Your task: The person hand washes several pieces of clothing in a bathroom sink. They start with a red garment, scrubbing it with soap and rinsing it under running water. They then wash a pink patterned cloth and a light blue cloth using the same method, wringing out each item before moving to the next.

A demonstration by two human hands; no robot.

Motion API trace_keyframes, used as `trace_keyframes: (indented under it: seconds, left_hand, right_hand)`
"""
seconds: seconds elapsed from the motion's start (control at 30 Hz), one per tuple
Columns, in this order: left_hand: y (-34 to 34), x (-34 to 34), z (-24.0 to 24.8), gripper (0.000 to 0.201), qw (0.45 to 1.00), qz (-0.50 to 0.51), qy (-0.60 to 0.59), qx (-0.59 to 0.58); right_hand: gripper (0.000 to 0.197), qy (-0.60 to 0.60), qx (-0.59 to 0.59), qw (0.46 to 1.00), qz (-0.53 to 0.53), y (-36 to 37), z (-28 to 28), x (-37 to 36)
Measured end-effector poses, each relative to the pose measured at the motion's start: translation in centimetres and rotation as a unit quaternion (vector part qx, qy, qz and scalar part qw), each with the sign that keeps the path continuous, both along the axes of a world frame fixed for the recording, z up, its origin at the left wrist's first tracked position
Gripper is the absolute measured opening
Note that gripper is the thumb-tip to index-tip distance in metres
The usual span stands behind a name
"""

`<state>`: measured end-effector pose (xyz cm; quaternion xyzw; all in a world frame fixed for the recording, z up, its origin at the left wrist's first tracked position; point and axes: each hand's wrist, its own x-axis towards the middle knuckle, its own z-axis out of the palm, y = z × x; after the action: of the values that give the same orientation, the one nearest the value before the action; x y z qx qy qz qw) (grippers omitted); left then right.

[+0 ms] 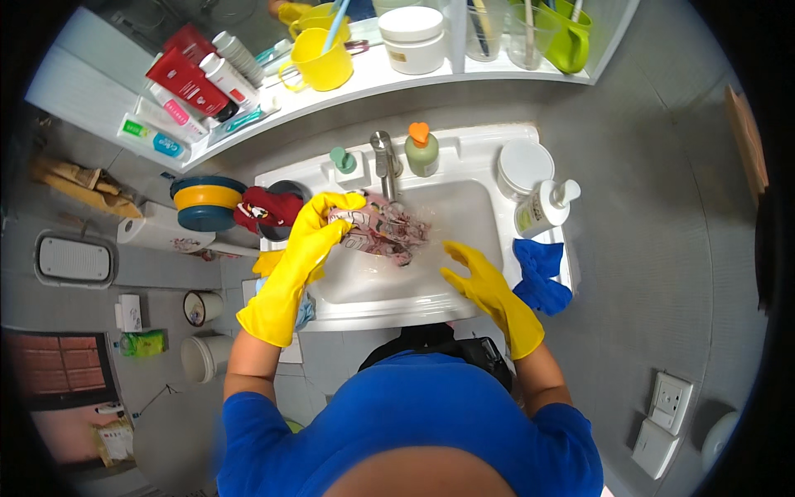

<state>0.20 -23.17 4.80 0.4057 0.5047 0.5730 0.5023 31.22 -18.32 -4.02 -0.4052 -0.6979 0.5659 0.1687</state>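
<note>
Both of my hands wear long yellow rubber gloves. In my left hand (331, 217) is a wet pink patterned cloth (377, 232), its fingers closed on the cloth's left end. The cloth hangs over the left part of the white sink (476, 211), just below the metal faucet (383, 161). Its right end is bunched, with water splashing around it. My right hand (472, 273) is over the sink's front right part, fingers apart and nothing in them. A gap lies between it and the cloth.
Along the sink's rim stand a green soap bottle (422, 156), a white round tub (525, 170) and a white pump bottle (546, 209). A blue cloth (540, 277) lies at the right corner. Dark red cloth (267, 209) sits at the left. A shelf (348, 91) with toiletries overhangs the back.
</note>
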Motion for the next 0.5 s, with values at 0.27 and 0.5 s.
trace_keyframes:
  seconds: [0.27,0.5]
  left_hand:
    - [0.1,2.4,10.4,0.035,0.982,0.121,-0.143,0.015]
    - [-1.6,2.3,13.5,0.037,0.978,0.117,-0.174,0.025]
  right_hand:
    - [0.100,0.126,0.144,0.981,-0.009,0.9,2.0,-8.6]
    - [0.077,0.374,-0.250,0.889,-0.089,0.7,0.9,-16.2]
